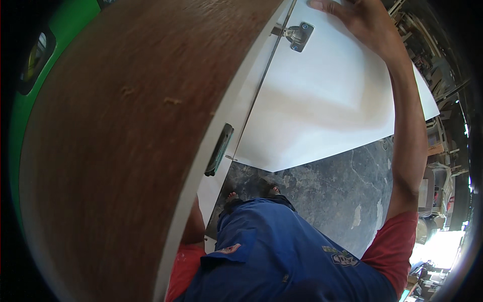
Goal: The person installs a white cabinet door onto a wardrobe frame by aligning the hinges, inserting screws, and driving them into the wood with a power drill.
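A white cabinet door (322, 116) stands swung out on a metal cup hinge (301, 36), which is screwed to its face near the top. My right hand (365, 22) reaches up onto this door. Its thumb lies spread along the white surface, while the other fingers run partly off the upper edge of the view. Large and close on the left is a brown wooden panel (126, 131) with a pale edge. My left arm (193, 226) passes behind that panel, which hides the hand.
A dark green oblong piece (220, 149) sits beside the panel's edge. Something green (35, 110) with a dark-rimmed opening stands far left. Below is a worn grey concrete floor (337, 186), with my feet on it. Wood pieces and clutter (437, 151) line the right side.
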